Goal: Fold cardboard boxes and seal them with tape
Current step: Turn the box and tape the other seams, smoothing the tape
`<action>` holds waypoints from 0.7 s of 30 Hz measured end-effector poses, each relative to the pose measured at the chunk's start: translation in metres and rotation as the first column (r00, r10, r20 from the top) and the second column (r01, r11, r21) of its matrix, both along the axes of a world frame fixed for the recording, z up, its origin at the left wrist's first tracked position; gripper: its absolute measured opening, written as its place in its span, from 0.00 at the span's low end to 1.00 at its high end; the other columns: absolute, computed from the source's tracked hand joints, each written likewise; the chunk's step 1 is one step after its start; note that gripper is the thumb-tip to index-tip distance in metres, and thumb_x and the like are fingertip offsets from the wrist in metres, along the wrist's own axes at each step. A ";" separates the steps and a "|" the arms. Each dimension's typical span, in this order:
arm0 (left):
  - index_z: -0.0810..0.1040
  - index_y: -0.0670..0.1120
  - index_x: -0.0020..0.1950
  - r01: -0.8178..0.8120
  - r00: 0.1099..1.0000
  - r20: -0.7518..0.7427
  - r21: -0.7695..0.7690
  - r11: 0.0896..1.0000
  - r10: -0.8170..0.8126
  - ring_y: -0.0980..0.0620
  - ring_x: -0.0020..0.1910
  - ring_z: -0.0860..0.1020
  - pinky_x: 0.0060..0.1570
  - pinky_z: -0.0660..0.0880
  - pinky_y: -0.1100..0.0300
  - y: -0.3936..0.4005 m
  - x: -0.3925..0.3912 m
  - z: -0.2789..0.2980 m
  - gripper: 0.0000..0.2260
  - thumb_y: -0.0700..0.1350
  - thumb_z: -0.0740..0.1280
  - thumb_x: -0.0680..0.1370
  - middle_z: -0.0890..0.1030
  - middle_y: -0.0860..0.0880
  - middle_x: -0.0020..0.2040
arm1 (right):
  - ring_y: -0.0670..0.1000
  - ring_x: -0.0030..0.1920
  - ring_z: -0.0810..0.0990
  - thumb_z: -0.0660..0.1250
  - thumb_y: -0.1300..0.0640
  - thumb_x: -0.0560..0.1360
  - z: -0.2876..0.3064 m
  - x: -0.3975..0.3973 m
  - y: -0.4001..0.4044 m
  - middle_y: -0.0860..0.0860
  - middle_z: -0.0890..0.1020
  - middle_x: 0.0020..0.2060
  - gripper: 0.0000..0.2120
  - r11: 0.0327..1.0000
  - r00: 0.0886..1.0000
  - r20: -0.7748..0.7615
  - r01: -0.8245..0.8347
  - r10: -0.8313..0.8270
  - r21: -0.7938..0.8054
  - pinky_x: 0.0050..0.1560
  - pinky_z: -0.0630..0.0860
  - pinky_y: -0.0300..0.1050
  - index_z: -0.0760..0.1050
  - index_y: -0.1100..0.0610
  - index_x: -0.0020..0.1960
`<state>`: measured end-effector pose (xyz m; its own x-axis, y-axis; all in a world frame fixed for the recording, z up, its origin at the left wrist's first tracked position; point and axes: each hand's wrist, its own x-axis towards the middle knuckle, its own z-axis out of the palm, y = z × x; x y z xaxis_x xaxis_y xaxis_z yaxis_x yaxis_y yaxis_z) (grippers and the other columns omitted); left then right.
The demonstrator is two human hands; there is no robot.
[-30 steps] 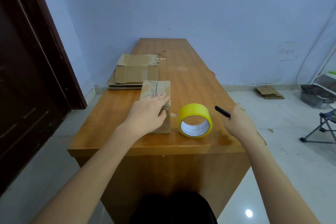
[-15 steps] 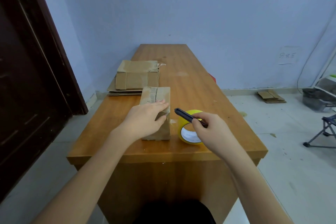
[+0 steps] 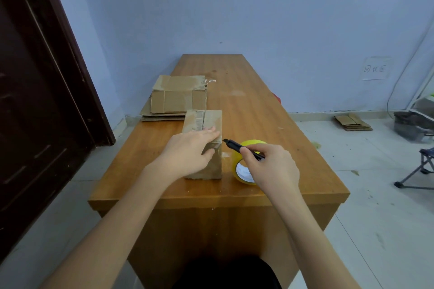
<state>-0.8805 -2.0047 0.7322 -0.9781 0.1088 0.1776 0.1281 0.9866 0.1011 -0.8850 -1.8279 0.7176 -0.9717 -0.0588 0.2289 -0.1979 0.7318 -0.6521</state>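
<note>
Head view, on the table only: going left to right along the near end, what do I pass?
left hand flat on the small cardboard box → black utility knife → right hand gripping it, in front of the yellow tape roll.

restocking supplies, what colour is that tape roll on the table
Yellow; the tape roll shows in the head view.

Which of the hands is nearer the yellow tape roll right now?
Right. The right hand, holding the black cutter, overlaps the yellow tape roll in the image. The left hand rests on the small box, beside the roll.
</note>
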 end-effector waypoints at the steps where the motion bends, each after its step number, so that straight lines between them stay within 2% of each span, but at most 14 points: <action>1: 0.57 0.57 0.76 0.001 1.000 0.004 -0.002 1.000 -0.001 0.58 0.74 0.60 0.64 0.67 0.57 0.000 0.000 0.000 0.23 0.49 0.57 0.82 0.56 0.61 0.76 | 0.48 0.30 0.71 0.60 0.45 0.79 0.000 0.000 -0.001 0.46 0.75 0.30 0.12 1.000 1.000 0.006 0.002 -0.002 -0.001 0.27 0.60 0.38 0.81 0.46 0.52; 6: 0.56 0.56 0.77 0.004 1.000 0.022 -0.006 1.000 -0.004 0.56 0.74 0.60 0.66 0.66 0.56 0.000 0.000 0.001 0.24 0.43 0.55 0.82 0.56 0.60 0.76 | 0.48 0.27 0.68 0.60 0.47 0.79 0.000 0.003 0.003 0.46 0.71 0.25 0.13 0.998 0.998 0.051 -0.021 0.024 -0.055 0.27 0.59 0.39 0.82 0.49 0.48; 12: 0.56 0.55 0.77 0.007 0.999 0.033 -0.015 1.000 -0.006 0.56 0.74 0.60 0.68 0.65 0.55 0.001 -0.001 0.003 0.23 0.42 0.54 0.82 0.56 0.59 0.76 | 0.47 0.27 0.67 0.59 0.48 0.80 -0.002 0.021 0.002 0.46 0.70 0.24 0.13 0.999 1.000 0.012 -0.027 0.028 -0.027 0.27 0.58 0.40 0.82 0.49 0.48; 17: 0.56 0.55 0.77 0.004 0.999 0.035 -0.024 1.000 -0.003 0.56 0.74 0.59 0.67 0.65 0.55 0.002 0.000 0.004 0.23 0.42 0.53 0.83 0.55 0.59 0.76 | 0.51 0.30 0.68 0.59 0.49 0.79 -0.005 0.037 0.003 0.47 0.69 0.25 0.14 0.999 1.000 -0.007 -0.022 0.021 -0.032 0.29 0.58 0.42 0.79 0.49 0.40; 21: 0.56 0.56 0.77 0.011 0.999 0.046 0.000 1.000 -0.011 0.56 0.74 0.60 0.68 0.64 0.55 0.000 0.000 0.005 0.22 0.42 0.53 0.83 0.56 0.60 0.76 | 0.52 0.38 0.75 0.58 0.46 0.79 -0.008 0.050 0.003 0.48 0.78 0.32 0.14 0.999 0.999 -0.025 -0.031 0.031 0.025 0.32 0.66 0.43 0.81 0.48 0.46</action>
<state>-0.8805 -2.0045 0.7370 -0.9840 0.1191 0.1326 0.1337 0.9852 0.1072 -0.8348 -1.8247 0.7101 -0.9633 -0.0949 0.2512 -0.2369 0.7409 -0.6284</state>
